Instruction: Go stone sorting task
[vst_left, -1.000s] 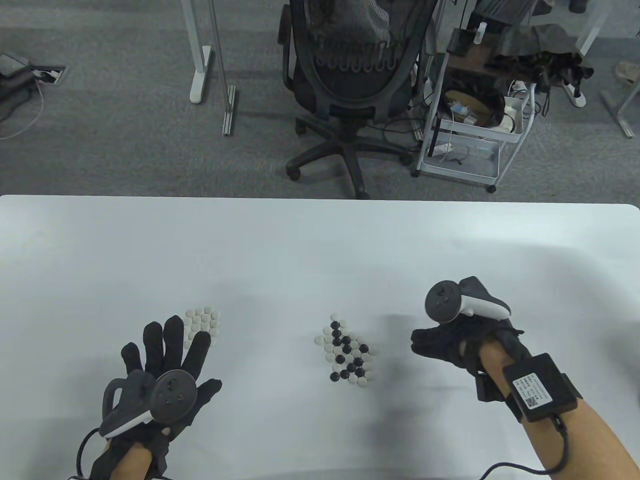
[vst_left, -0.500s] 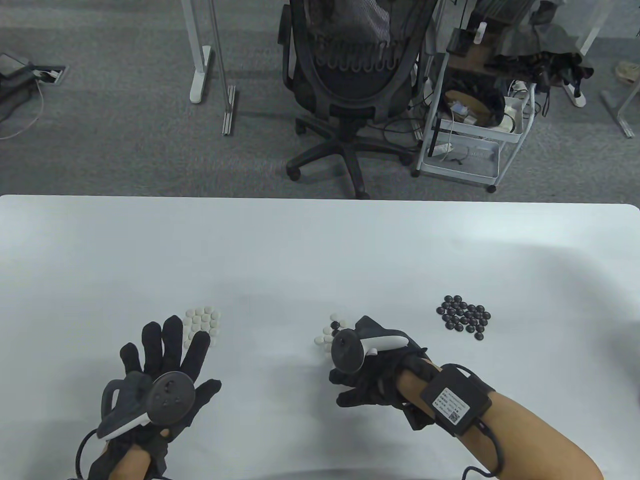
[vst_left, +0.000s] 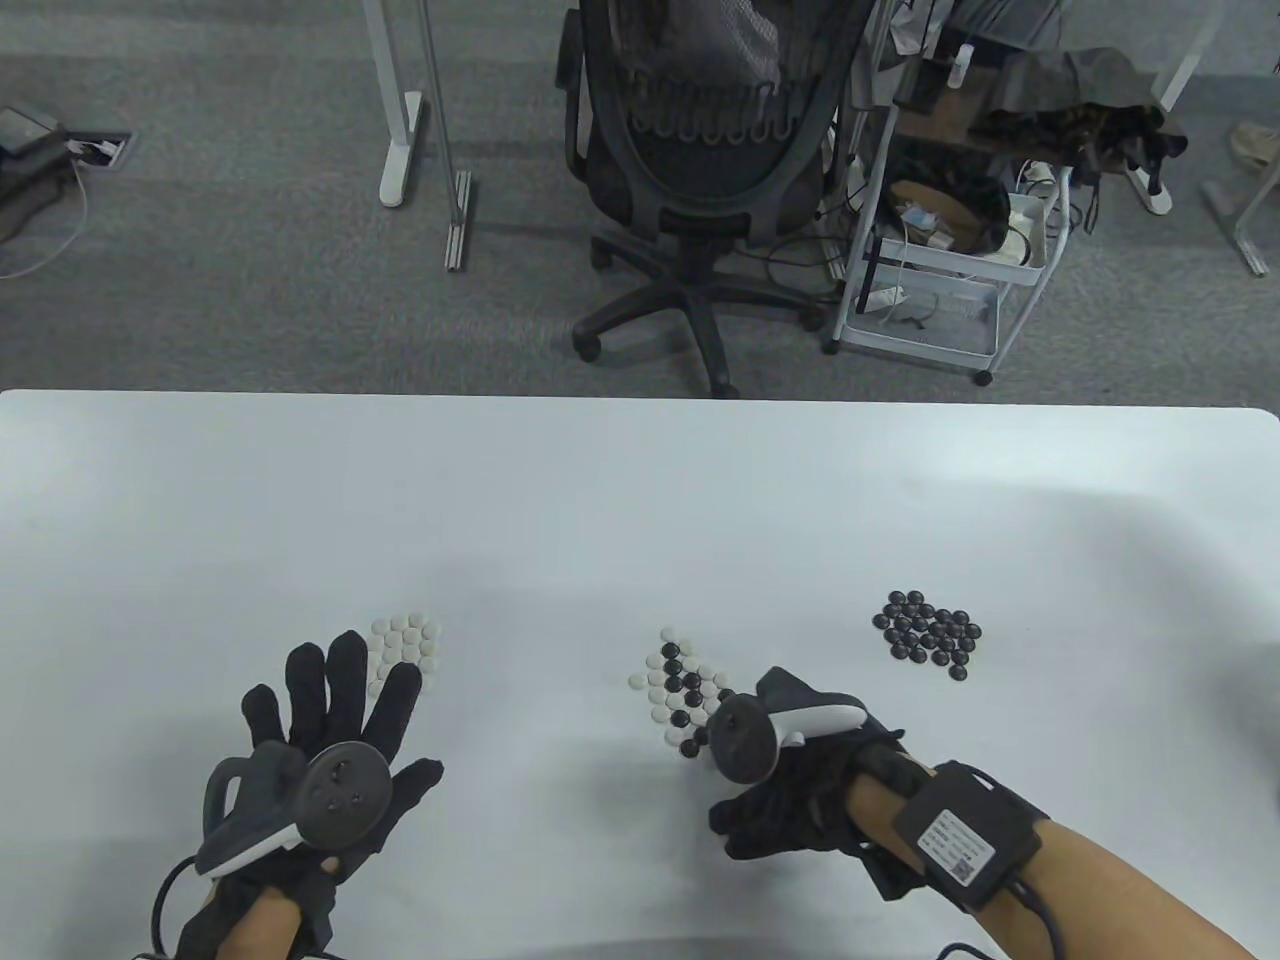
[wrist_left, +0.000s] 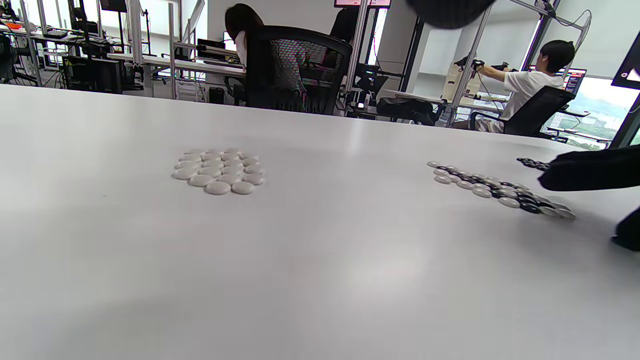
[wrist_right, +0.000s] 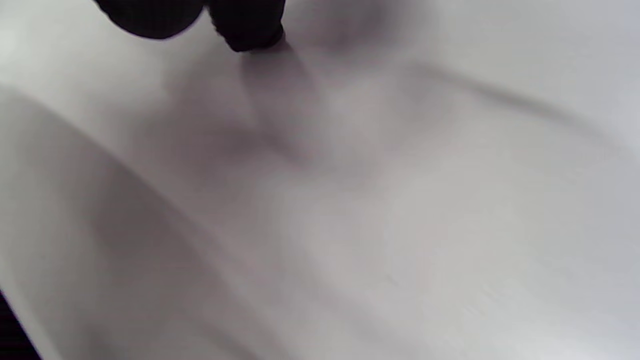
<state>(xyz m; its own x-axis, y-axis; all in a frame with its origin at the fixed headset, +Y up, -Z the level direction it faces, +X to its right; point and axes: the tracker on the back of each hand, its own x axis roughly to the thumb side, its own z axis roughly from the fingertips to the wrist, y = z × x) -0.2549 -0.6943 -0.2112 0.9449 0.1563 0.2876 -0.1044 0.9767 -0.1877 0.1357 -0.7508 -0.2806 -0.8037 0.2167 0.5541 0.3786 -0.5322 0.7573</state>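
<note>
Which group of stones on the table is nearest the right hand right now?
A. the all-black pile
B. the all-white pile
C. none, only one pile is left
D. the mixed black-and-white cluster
D: in the table view the right hand sits at the near right edge of the mixed cluster, while the black pile lies farther off to its right and the white pile is by the left hand.
</note>
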